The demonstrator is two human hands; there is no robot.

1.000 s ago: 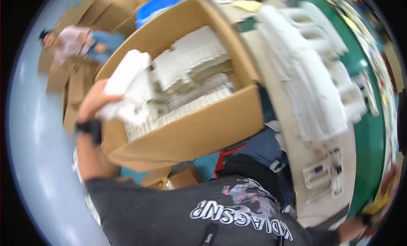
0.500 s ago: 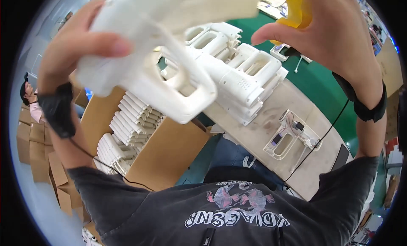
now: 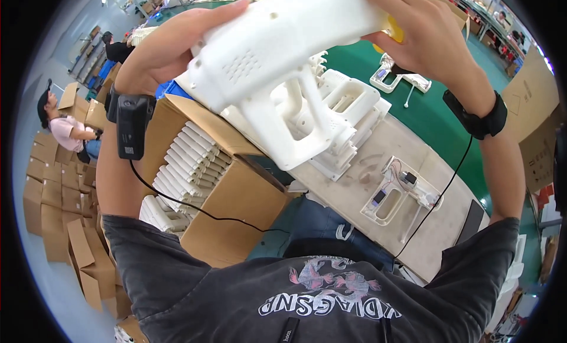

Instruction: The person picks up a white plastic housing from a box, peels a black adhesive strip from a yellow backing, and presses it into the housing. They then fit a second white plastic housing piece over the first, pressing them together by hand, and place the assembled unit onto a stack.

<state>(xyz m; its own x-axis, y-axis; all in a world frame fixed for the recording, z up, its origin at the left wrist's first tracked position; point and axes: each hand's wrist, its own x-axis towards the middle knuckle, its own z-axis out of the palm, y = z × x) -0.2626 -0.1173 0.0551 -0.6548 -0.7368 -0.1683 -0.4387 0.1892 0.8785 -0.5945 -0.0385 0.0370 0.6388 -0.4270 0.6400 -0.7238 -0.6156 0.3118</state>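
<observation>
Raised in front of me is a white plastic gun-shaped housing (image 3: 260,68) with a loop handle and a patch of small holes. My left hand (image 3: 168,44) is closed around its left end, thumb along the top. At its right end, my right hand (image 3: 434,44) is closed on a yellow piece (image 3: 397,33), mostly hidden by the fingers, which also reach over the housing. Whether the yellow piece is joined to the housing I cannot tell. Below the housing, similar white shells (image 3: 354,103) lie piled on the table.
A cardboard box (image 3: 233,210) full of stacked white parts stands at left. On the grey tabletop (image 3: 348,195) lies an open shell half (image 3: 393,195) with wires; another shell half (image 3: 393,77) rests on the green mat (image 3: 434,115). Cables hang from both wrists. A person (image 3: 68,130) is at far left.
The housing has turned and moved right, now showing its holed side. My right hand, earlier apart from it with the yellow piece, has come to its right end.
</observation>
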